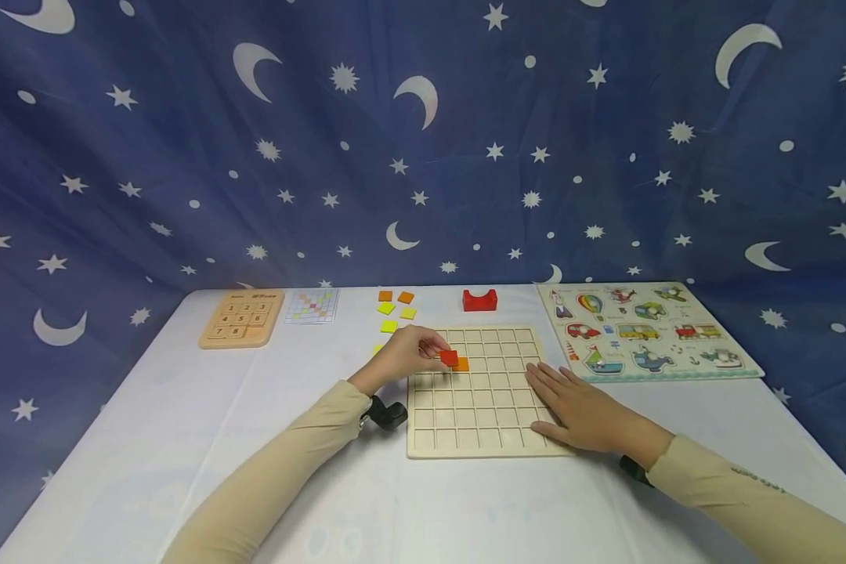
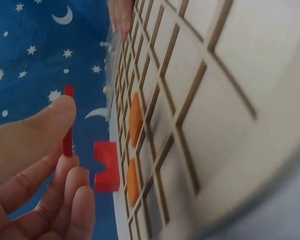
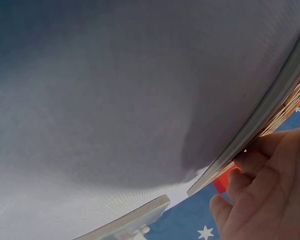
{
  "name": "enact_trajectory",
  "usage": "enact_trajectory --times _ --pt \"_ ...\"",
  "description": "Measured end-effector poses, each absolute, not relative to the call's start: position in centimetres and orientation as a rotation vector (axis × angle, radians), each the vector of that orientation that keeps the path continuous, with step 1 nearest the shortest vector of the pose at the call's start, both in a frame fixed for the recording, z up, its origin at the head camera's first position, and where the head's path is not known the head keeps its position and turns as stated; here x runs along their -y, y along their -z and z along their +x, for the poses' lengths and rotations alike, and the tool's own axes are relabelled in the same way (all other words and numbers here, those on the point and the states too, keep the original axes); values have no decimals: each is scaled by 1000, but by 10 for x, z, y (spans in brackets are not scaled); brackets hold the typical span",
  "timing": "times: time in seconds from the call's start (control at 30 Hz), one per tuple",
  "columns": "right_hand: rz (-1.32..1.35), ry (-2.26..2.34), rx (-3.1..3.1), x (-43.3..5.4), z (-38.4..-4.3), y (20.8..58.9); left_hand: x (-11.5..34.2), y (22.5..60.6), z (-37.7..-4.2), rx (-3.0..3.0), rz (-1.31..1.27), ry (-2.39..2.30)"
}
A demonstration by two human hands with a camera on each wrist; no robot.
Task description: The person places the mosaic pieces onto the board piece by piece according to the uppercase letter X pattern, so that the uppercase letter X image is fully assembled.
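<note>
My left hand (image 1: 406, 354) pinches a red square tile (image 1: 449, 358) between thumb and fingers, above a pale wooden grid board (image 1: 489, 442). The left wrist view shows the red tile (image 2: 68, 144) edge-on, apart from the board. Two orange tiles sit in the grid there, a farther one (image 2: 135, 120) and a nearer one (image 2: 133, 183); from the head only one orange tile (image 1: 463, 364) shows, beside the held red one. Fingers straight, my right hand (image 1: 583, 409) rests on the board's right edge.
Loose orange (image 1: 406, 298) and yellow tiles (image 1: 389, 327) lie behind my left hand. A red notched block (image 1: 480, 300) stands behind the board. On the left are a number puzzle (image 1: 242, 319) and a pattern card (image 1: 312, 306); a vehicle puzzle (image 1: 648, 329) lies right.
</note>
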State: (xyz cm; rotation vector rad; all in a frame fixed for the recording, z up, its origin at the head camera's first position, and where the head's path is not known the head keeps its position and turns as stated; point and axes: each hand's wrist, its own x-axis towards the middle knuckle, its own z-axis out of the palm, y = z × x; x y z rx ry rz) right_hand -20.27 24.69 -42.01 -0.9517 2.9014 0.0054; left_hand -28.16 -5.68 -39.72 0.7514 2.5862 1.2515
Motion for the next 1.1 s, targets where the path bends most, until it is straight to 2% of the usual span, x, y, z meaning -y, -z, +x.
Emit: enact_trajectory --times 0.2,0.57,1.1 --pt "-941 -3 -2902 -246 -203 418 44 402 -283 -2599 805 -1201" --pt "-944 -1 -2902 -245 -203 417 21 405 -285 -2586 701 -1184" --pt "-958 40 -2894 -247 -203 419 6 407 -282 -2599 703 -1077"
